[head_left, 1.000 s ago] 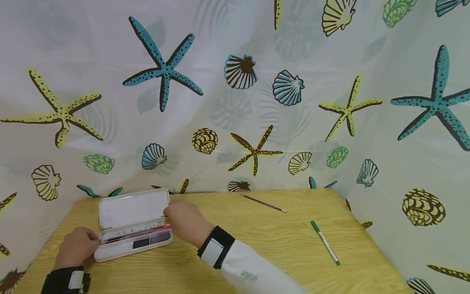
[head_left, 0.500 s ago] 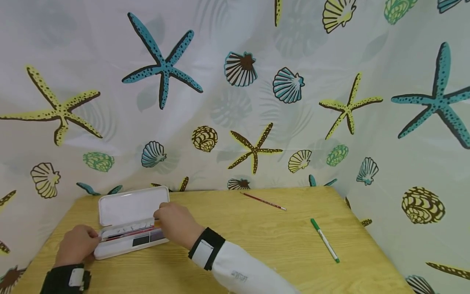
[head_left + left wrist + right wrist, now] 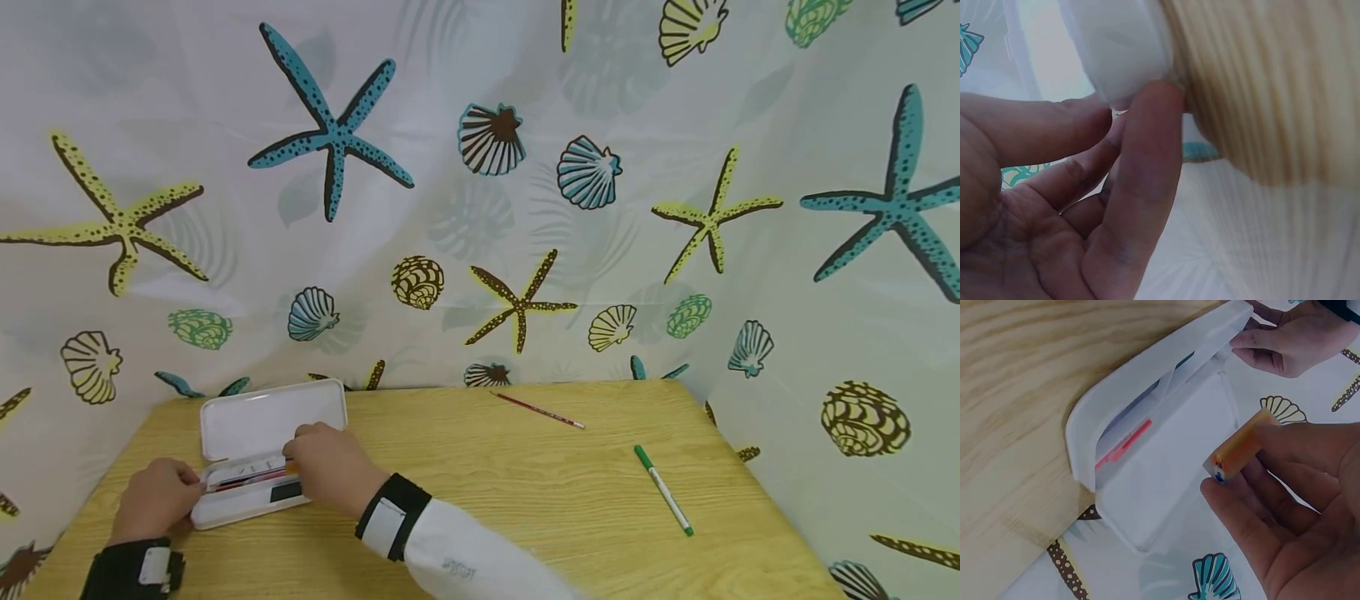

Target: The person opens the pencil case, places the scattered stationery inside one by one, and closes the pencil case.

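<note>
An open white pencil case (image 3: 251,510) lies at the left of the table, its lid (image 3: 255,423) tipped back. My left hand (image 3: 153,502) pinches the case's left end between thumb and forefinger, as the left wrist view shows up close. Over the case's right half, my right hand (image 3: 337,471) holds a small orange block (image 3: 1242,445), possibly an eraser, with a coloured print on one end. In the right wrist view the block is clear of the case. A red pencil-like stick (image 3: 1125,445) lies inside the case; my right hand partly hides the interior in the head view.
A dark red pencil (image 3: 538,410) lies toward the back of the wooden table (image 3: 480,500). A green-capped white marker (image 3: 663,490) is at the right. A cloth (image 3: 450,67) printed with starfish and shells hangs behind and at the sides.
My right hand has moved left along the case with the orange block, from its right end to nearer its middle. My left hand has stayed at the left end.
</note>
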A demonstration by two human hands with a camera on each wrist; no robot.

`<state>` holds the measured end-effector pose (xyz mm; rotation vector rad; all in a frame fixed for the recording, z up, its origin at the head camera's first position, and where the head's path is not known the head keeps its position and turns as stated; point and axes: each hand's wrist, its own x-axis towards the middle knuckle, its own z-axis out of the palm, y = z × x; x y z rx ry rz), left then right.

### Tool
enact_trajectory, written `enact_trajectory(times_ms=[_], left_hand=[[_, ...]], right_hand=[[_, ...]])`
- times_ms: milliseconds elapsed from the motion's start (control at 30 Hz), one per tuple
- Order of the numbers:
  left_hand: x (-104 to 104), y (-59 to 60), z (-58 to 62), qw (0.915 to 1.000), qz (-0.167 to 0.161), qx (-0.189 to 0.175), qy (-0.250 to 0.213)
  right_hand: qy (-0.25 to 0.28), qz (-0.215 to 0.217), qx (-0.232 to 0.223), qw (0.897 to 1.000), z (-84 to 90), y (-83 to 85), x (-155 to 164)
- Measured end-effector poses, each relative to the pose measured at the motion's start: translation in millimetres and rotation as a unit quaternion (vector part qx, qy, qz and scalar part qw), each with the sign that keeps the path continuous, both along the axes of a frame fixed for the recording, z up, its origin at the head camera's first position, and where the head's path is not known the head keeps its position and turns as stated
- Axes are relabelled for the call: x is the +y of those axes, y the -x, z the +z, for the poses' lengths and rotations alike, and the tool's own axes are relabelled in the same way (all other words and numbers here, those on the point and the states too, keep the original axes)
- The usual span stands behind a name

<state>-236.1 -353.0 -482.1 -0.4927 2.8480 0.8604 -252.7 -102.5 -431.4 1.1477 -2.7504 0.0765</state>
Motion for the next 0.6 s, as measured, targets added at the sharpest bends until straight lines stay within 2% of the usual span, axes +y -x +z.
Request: enact_trajectory(times_ms=[267, 433, 600], left_hand=[[1, -2.2, 0.8, 1.0, -0.001, 0.005, 0.0], [1, -1.8, -1.1, 1.0, -0.003, 0.009, 0.001], [0, -1.6, -0.4, 0.9999, -0.008, 0.013, 0.0]], right_hand=[[0.016, 0.002, -0.025, 1.0, -11.4, -2.6, -25], [0.006, 0.006, -0.025, 1.0, -20.6, -8.0, -34], [0.023, 0.02, -0.051, 0.998, -29.5, -8.9, -40]])
